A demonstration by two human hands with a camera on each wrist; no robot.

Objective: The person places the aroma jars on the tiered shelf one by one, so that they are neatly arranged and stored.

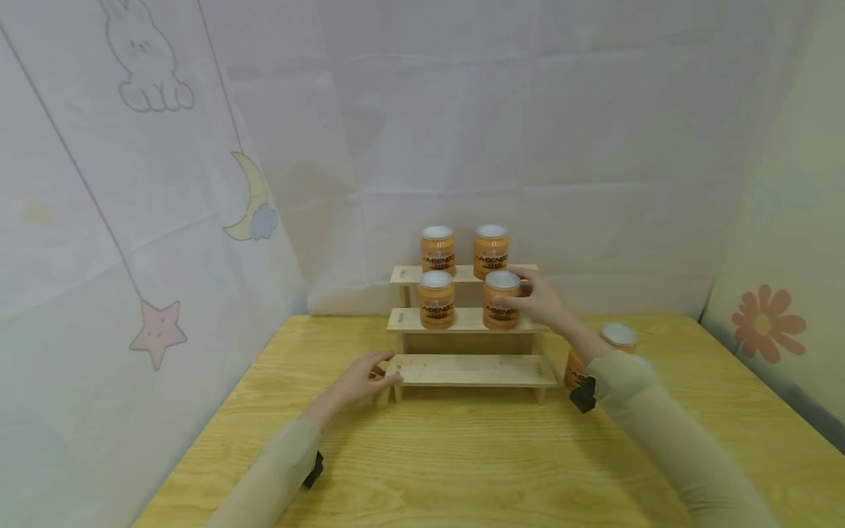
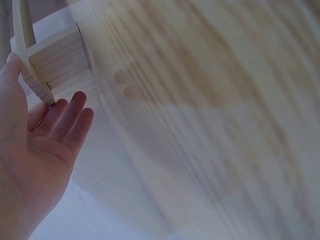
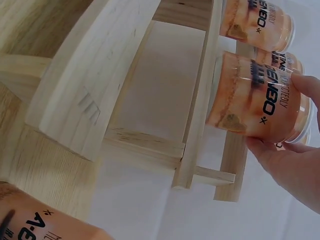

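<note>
A three-tier wooden stand (image 1: 472, 370) bears orange jars with pale lids on its upper two tiers. My right hand (image 1: 544, 301) holds the right jar (image 1: 496, 291) on the middle tier, thumb and fingers around its sides near the lid. In the right wrist view, the base of this jar (image 3: 245, 97) is right at the tier board. My left hand (image 1: 359, 378) grips the left end of the lowest tier. Its thumb lies along the board (image 2: 37, 85) in the left wrist view, with the fingers at the other side.
Left on the middle tier stands another jar (image 1: 437, 306). Behind, the top tier bears a left jar (image 1: 439, 251) and a right jar (image 1: 491, 249). More jars (image 1: 619, 336) stand on the wood-grain table (image 1: 422, 462) right of the stand, partly behind my right forearm. A pale cloth wall (image 1: 422, 132) backs the table.
</note>
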